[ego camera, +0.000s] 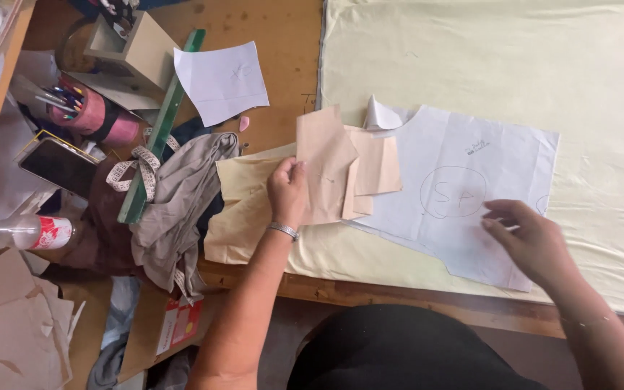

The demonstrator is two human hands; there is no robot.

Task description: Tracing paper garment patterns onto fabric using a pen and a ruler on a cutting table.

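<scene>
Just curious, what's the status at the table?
Left hand grips tan paper pattern pieces. Right hand presses white paper pattern sheet on cream fabric. Nothing in the way.

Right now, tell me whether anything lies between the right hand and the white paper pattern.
Nothing visible does. The right hand already has its fingertips on the white paper pattern, which lies flat on the pale yellow fabric. The tan paper pieces overlap only the pattern's far edge, under the left hand.
</scene>
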